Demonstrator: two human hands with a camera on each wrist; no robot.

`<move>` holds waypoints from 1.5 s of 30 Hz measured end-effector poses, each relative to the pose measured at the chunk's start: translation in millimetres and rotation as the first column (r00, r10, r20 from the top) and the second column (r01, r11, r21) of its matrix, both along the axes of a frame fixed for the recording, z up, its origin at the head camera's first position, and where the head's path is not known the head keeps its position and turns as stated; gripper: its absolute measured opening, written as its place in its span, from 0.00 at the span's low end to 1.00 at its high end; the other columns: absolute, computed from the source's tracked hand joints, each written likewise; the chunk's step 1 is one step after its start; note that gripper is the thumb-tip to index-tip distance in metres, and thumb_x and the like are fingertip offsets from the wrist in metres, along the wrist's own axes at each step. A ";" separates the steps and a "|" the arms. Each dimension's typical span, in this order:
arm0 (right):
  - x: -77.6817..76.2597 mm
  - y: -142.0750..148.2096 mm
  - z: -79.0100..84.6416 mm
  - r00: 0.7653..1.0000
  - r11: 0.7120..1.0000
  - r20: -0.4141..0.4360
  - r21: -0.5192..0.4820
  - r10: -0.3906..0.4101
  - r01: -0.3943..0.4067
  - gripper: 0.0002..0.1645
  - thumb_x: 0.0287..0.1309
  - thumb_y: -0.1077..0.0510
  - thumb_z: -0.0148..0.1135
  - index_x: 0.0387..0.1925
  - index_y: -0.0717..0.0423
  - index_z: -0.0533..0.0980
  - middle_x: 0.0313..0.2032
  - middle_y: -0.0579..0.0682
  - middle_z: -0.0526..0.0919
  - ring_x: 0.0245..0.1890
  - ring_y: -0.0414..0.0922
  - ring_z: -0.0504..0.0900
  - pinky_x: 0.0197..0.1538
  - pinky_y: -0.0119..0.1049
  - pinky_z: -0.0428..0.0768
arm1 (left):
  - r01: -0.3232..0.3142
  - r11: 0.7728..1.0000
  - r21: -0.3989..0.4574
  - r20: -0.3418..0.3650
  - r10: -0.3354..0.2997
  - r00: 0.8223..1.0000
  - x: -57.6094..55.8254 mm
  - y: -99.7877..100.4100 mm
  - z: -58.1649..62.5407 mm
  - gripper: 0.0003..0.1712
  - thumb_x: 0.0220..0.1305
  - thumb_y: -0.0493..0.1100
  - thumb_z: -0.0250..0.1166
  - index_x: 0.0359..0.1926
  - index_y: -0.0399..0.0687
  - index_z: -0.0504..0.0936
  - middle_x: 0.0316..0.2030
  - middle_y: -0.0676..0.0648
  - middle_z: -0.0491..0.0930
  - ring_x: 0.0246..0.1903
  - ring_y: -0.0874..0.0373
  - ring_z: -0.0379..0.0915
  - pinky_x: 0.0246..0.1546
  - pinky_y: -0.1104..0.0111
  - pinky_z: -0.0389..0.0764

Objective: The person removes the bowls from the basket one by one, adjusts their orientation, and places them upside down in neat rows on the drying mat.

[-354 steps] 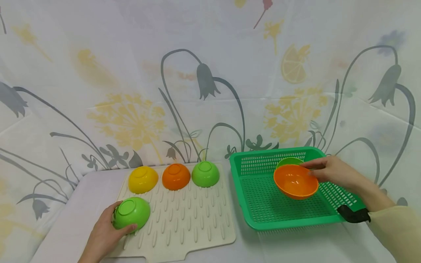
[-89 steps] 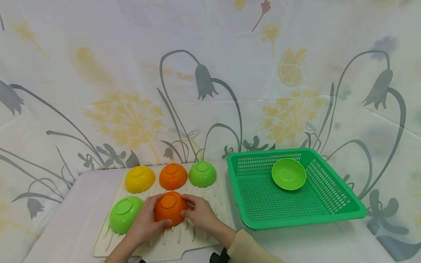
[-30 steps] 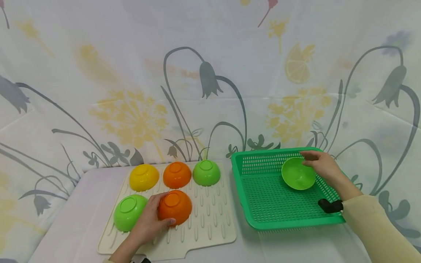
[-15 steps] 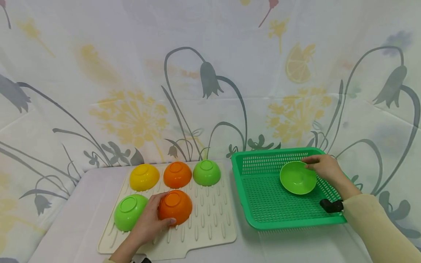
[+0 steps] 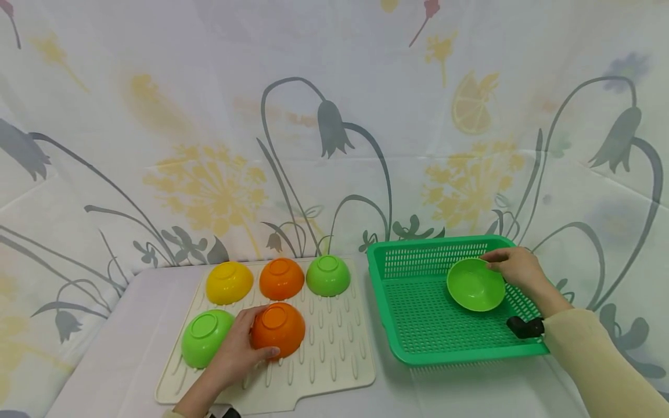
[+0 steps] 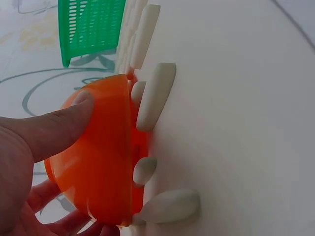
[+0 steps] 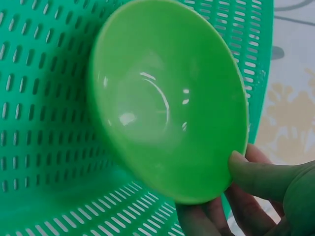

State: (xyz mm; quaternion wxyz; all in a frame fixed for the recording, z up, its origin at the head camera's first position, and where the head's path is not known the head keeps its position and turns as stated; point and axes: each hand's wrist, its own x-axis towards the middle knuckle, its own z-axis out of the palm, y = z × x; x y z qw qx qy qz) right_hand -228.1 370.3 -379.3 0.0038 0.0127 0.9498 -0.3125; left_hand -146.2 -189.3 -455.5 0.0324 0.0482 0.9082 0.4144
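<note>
In the head view my left hand (image 5: 235, 355) holds an upside-down orange bowl (image 5: 280, 330) on the cream drying mat (image 5: 334, 368). The left wrist view shows the thumb on that bowl's side and the fingers around its far side, its rim against the mat's raised ribs. My right hand (image 5: 521, 274) pinches the rim of a light green bowl (image 5: 474, 285) inside the green basket (image 5: 478, 353). This bowl is tilted, its inside facing up towards me. In the right wrist view the thumb lies over the rim, with fingers beneath.
Upside down along the mat's back stand a yellow bowl (image 5: 229, 283), another orange bowl (image 5: 281, 278) and a green bowl (image 5: 328, 276). A larger-looking green bowl (image 5: 206, 337) lies left of my left hand. Behind hangs a flower-patterned cloth (image 5: 334, 145).
The orange bowl went from the basket to the mat, upside down; my left hand moved onto it from the front green bowl. My right hand returned to the basket and took the light green bowl's rim.
</note>
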 end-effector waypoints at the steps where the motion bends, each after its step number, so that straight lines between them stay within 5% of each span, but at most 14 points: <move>1: 0.1 0.0 -0.3 1.000 1.000 0.002 -0.007 0.000 0.000 0.20 0.71 0.62 0.55 0.58 0.71 0.75 0.57 0.75 0.72 0.52 0.70 0.74 0.44 0.55 0.82 | 0.000 1.000 0.000 -0.001 0.000 1.000 -0.4 -0.1 -0.1 0.48 0.48 0.43 0.81 0.69 0.48 0.67 0.65 0.42 0.66 0.64 0.43 0.65 0.65 0.41 0.64; 5: 1.6 -0.7 -0.4 1.000 0.998 0.021 -0.057 0.007 -0.006 0.21 0.71 0.63 0.55 0.59 0.73 0.73 0.55 0.75 0.74 0.48 0.66 0.78 0.38 0.47 0.86 | -0.002 1.000 -0.005 -0.002 0.002 1.000 -0.8 0.1 -0.3 0.48 0.47 0.43 0.81 0.69 0.48 0.67 0.65 0.42 0.67 0.63 0.43 0.65 0.64 0.41 0.65; 24: 14.9 -26.0 25.1 0.989 0.972 0.060 -0.203 0.136 -0.121 0.25 0.73 0.58 0.55 0.63 0.71 0.70 0.61 0.72 0.72 0.53 0.62 0.79 0.46 0.47 0.85 | -0.002 1.000 -0.004 -0.017 0.002 1.000 -1.0 -1.8 -0.6 0.49 0.46 0.43 0.81 0.69 0.49 0.67 0.66 0.42 0.65 0.64 0.41 0.65 0.63 0.40 0.65; 45: 39.5 -77.2 47.6 0.981 0.975 -0.058 -0.113 0.186 -0.192 0.19 0.70 0.59 0.59 0.57 0.64 0.79 0.52 0.63 0.82 0.42 0.50 0.84 0.36 0.41 0.85 | 0.008 1.000 0.021 -0.043 -0.007 0.999 -1.3 -1.8 2.3 0.44 0.51 0.43 0.79 0.68 0.47 0.69 0.67 0.41 0.65 0.66 0.41 0.63 0.63 0.44 0.69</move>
